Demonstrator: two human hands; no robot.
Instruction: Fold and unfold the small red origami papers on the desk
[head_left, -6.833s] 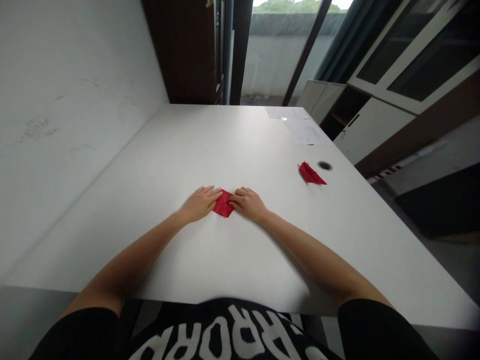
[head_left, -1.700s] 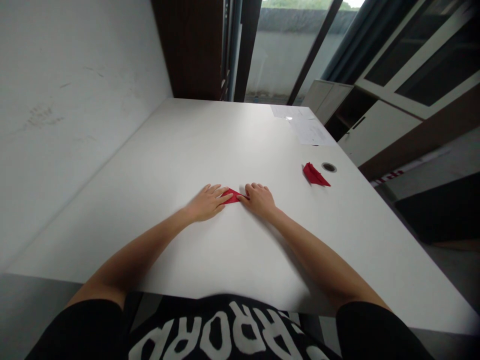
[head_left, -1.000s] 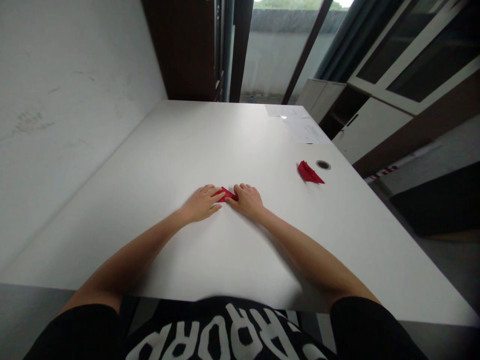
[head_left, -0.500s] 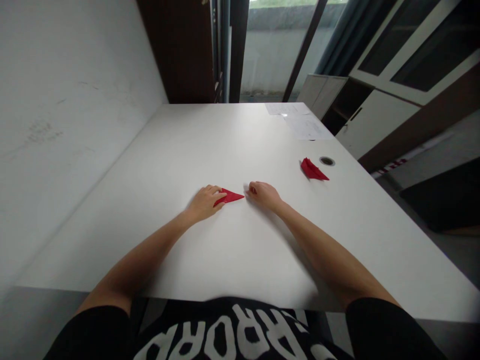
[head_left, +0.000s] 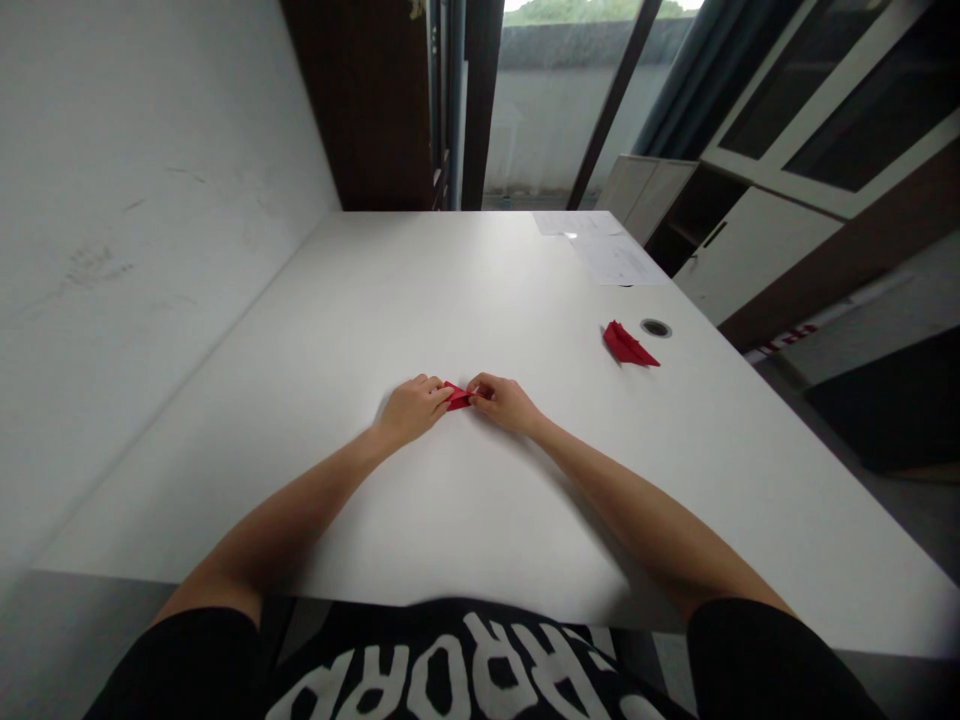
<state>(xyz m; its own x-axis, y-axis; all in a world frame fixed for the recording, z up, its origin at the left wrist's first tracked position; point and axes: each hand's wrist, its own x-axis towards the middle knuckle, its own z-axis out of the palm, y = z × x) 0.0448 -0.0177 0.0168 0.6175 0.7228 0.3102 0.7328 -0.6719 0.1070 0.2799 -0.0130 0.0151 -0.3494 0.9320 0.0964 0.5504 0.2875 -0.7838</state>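
Because our left hand (head_left: 411, 410) and right hand (head_left: 504, 403) stand close together, fingers curled narrowly, we hold the small folded red paper (head_left: 457, 398) between them, its long axis running crosswise from hand to hand. Both touch it, neither clearly nearer. A second red fold (head_left: 628, 345) lies well beyond our right hand on the white table (head_left: 375, 300).

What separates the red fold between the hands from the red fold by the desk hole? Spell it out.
The red fold between the hands is held by the left hand and right hand; the red fold by the desk hole lies untouched beside the desk hole. The first is partly covered; the second shows whole. Both are red and folded.
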